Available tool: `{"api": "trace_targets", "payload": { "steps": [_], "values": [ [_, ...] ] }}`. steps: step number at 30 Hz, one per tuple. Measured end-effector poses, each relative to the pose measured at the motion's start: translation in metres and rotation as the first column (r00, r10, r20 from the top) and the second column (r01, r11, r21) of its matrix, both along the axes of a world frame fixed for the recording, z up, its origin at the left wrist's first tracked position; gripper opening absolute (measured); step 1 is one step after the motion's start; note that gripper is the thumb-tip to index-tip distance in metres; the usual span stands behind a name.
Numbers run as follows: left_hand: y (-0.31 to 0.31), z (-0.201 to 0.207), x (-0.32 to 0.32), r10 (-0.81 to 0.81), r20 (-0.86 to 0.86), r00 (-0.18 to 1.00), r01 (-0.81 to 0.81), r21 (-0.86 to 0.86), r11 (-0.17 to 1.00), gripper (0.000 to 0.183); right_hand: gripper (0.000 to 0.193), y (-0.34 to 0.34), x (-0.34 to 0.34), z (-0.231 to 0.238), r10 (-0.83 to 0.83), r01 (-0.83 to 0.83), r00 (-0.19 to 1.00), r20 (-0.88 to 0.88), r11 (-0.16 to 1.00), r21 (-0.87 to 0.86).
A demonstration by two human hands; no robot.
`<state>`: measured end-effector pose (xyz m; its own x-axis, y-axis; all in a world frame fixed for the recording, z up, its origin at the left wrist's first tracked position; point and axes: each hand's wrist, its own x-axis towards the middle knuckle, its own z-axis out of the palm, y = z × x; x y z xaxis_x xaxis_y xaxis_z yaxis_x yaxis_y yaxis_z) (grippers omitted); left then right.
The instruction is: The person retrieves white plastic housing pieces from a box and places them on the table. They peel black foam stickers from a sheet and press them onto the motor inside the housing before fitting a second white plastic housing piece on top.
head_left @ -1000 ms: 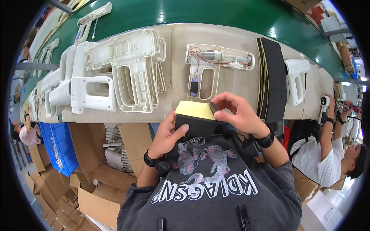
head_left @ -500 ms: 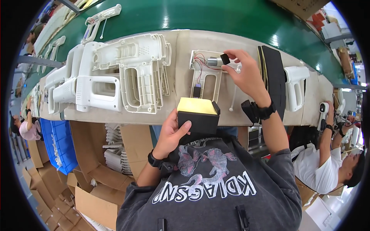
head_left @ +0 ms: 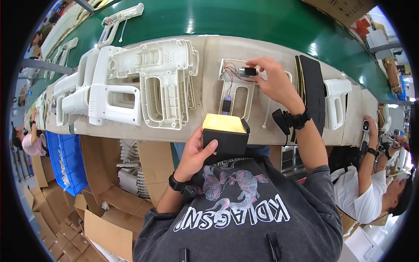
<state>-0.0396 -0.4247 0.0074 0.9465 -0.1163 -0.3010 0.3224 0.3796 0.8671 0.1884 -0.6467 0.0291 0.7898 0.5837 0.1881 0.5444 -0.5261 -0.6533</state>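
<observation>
My left hand (head_left: 194, 153) grips a black foam block (head_left: 226, 142) with a yellow sheet (head_left: 224, 123) on its top, thumb across the near face. Over the work surface, my right hand (head_left: 276, 82) pinches a small black foam piece (head_left: 250, 72) against the end of a silver motor (head_left: 241, 70). That motor lies in the upper part of an open white gun-shaped shell half (head_left: 250, 95), among red and dark wires (head_left: 230, 70). Lower in the shell's handle, another black piece (head_left: 226, 105) wraps a purple connector. My right fingers partly hide the shell's right end.
White shell halves (head_left: 159, 87) are stacked at the left. Right of my hand stand black foam sheets (head_left: 310, 91) and another white shell (head_left: 335, 102). A green conveyor (head_left: 244, 22) runs behind. Cartons (head_left: 102, 170) and a blue bin (head_left: 65, 163) sit below left. A co-worker (head_left: 366, 183) works at the right.
My right hand has brought the black foam piece down and left onto the motor's end; it was held tilted just above it before. My left hand keeps its hold on the foam block.
</observation>
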Motion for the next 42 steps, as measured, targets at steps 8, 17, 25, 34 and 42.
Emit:
{"api": "trace_targets", "payload": {
  "steps": [8,17,25,34,42],
  "values": [
    [-0.001,0.004,0.002,-0.026,-0.025,0.999,0.027,0.014,1.000,0.054,0.039,-0.002,-0.011,0.009,-0.011,0.008,0.998,0.069,0.999,0.043],
    [-0.009,0.009,0.005,-0.116,-0.008,0.993,0.116,-0.017,0.993,0.056,0.028,-0.045,-0.091,0.051,0.152,-0.130,0.878,-0.453,0.988,0.080],
    [-0.057,0.027,0.051,-0.235,0.136,0.962,0.235,0.018,0.972,0.061,0.046,-0.082,-0.130,0.037,0.110,0.316,0.576,-0.810,0.884,0.345],
    [-0.038,0.082,0.058,-0.458,0.367,0.810,0.159,0.614,0.773,0.048,0.043,-0.184,-0.089,0.050,-0.159,0.513,0.731,-0.664,0.769,0.381],
    [0.033,0.118,0.055,-0.102,0.501,0.859,-0.474,0.855,0.211,0.034,0.030,-0.210,-0.084,0.021,-0.538,0.562,0.810,-0.233,0.826,0.042]
  ]
}}
